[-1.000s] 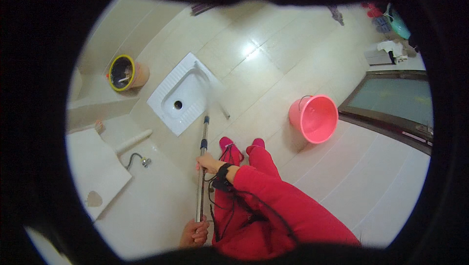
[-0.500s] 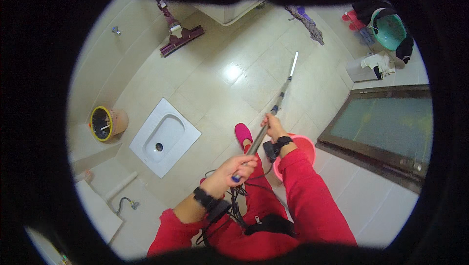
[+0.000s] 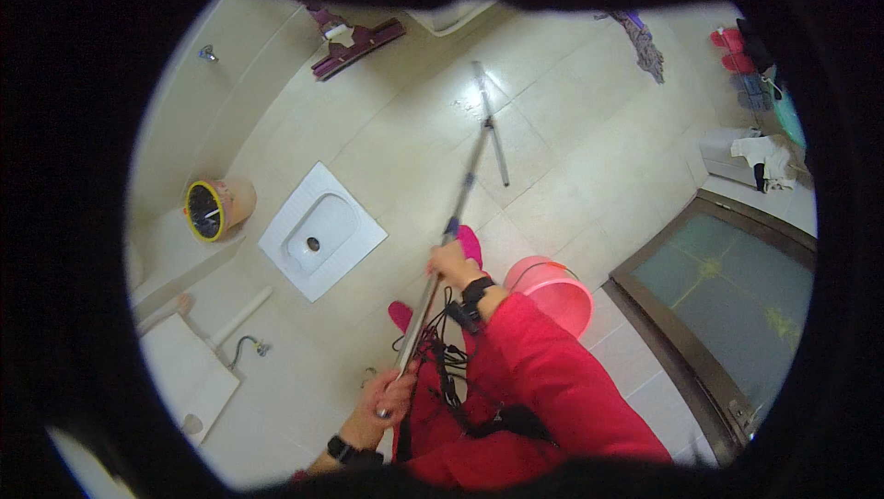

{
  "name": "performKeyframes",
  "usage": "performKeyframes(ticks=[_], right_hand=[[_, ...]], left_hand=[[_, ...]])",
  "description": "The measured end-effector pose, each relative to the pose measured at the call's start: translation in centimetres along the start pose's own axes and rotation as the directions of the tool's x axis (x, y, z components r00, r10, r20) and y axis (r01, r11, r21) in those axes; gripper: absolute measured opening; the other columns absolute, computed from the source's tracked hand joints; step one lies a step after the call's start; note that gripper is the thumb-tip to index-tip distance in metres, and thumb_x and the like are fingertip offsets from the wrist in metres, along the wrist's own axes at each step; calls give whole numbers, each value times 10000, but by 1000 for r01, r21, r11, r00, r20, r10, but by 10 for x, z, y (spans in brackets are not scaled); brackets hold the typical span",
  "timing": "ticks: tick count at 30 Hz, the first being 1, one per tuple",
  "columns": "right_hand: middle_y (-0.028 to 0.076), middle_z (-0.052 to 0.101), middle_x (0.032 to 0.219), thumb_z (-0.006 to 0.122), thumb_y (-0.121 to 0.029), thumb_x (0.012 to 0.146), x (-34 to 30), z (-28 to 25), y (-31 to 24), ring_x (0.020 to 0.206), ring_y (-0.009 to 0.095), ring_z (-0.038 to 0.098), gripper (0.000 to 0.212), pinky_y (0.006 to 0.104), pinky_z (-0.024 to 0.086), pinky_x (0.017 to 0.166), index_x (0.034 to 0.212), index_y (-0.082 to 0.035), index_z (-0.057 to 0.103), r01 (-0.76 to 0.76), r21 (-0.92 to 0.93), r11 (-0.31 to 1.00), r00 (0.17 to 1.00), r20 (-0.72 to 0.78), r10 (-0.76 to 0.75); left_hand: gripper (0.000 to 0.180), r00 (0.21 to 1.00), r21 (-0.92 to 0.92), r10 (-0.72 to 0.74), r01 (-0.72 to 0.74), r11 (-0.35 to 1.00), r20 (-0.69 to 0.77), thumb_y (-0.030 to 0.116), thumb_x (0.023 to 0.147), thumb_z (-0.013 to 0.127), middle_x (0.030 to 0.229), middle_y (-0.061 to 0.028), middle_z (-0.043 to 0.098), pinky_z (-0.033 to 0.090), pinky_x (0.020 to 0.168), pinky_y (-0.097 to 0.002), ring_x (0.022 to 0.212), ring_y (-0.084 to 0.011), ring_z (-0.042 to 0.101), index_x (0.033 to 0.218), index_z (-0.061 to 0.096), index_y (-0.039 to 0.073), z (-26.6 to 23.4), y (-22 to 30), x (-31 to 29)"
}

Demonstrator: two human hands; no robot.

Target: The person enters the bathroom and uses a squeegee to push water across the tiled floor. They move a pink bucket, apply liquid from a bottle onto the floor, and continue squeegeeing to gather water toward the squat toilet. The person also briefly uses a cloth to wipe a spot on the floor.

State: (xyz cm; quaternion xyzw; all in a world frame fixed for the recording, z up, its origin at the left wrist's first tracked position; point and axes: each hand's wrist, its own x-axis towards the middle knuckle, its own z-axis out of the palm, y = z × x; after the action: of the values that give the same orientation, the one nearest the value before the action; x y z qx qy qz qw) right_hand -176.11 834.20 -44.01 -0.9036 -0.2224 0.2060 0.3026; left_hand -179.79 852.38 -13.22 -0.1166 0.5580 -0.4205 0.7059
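My left hand (image 3: 391, 394) is closed round the top end of a long grey pole, low in the view. Farther along the same pole, my right hand (image 3: 451, 265) grips it beside a dark collar. The pole belongs to a floor squeegee (image 3: 471, 173), which slants away from me. Its thin straight blade (image 3: 497, 154) rests on the pale tiled floor, crosswise to the pole and partly blurred. Beside my right forearm stands a pink bucket (image 3: 560, 304) with a handle. Black cables (image 3: 447, 365) hang in front of my legs.
A squat toilet (image 3: 324, 227) is set in the floor at left, near a yellow-rimmed bin (image 3: 204, 211). A purple sponge mop (image 3: 359, 50) and a grey string mop (image 3: 645, 50) lie at the back. At right are a dark-framed glass door (image 3: 727, 287) and red slippers (image 3: 733, 50).
Both hands have moved left and my left hand lower, carrying the pole along. The squeegee blade has swung left across the floor. The view has shifted too, showing more of the bucket.
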Motion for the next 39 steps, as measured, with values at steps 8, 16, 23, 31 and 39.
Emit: performKeyframes(ticks=[8,16,23,31,39], right_hand=[[111,508,541,537,-96,776,8,-14,-162,483,237,549,178,372,439,422,630,-8,486,-618,545,-567,464,835,296],[58,513,521,591,-211,831,-17,-113,-3,428,208,513,282,357,416,402,614,-47,516,-255,917,-306,630,397,667],[64,512,572,453,-147,833,-53,-225,244,495,182,482,191,315,420,472,704,-33,535,9,962,-273,380,249,891],[143,529,560,415,-161,829,34,-179,230,499,279,507,244,418,417,462,675,-3,520,-403,897,-180,450,365,815],[122,595,557,660,-223,658,88,-14,-22,495,294,588,149,416,418,459,621,-81,634,14,72,997,989,147,-25]], left_hand=[[244,982,-216,107,-73,974,153,204,917,403,616,4,351,300,330,-207,379,-60,328,1120,457,80,-33,-89,-62],[174,993,404,53,-4,915,-110,178,906,419,603,15,406,286,315,-207,366,-67,354,1032,454,63,47,-51,22],[251,931,369,-358,309,876,70,122,882,451,490,39,356,268,324,-185,351,-65,315,640,387,105,188,-15,307],[144,952,-5,-223,229,973,211,86,900,436,588,62,330,241,312,-154,385,-13,291,1017,432,3,142,52,256],[204,979,-187,173,-151,971,109,134,911,396,612,-6,398,283,299,-185,368,-47,330,1074,435,18,12,10,20]])
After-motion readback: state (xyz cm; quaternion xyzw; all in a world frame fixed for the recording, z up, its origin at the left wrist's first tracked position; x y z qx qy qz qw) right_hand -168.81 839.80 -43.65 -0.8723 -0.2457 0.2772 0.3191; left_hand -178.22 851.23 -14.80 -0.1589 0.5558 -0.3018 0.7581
